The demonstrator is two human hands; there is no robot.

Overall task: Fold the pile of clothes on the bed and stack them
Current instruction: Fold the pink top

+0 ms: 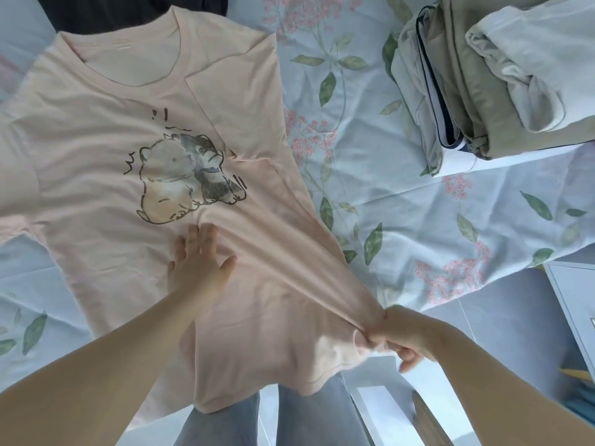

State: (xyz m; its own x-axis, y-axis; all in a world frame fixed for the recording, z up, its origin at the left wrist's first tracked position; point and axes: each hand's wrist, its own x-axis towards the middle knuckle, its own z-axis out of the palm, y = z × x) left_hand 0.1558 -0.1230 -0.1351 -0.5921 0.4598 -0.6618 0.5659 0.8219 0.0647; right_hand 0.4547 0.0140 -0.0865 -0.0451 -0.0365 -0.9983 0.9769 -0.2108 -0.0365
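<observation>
On the blue floral-sheeted bed lie a spread pink printed T-shirt, a stack of folded khaki clothes, and a dark garment.

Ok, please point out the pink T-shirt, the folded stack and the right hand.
pink T-shirt [96, 130]: head view, plain chest fabric beside the print.
folded stack [463, 91]: head view, on its olive-coloured layer.
right hand [401, 333]: head view, middle of the hand gripping the hem.

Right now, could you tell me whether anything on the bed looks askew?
The pink T-shirt lies crooked: its hem is bunched in the right hand and hangs off the bed edge, while the left hand presses it flat. Nothing looks damaged.
</observation>
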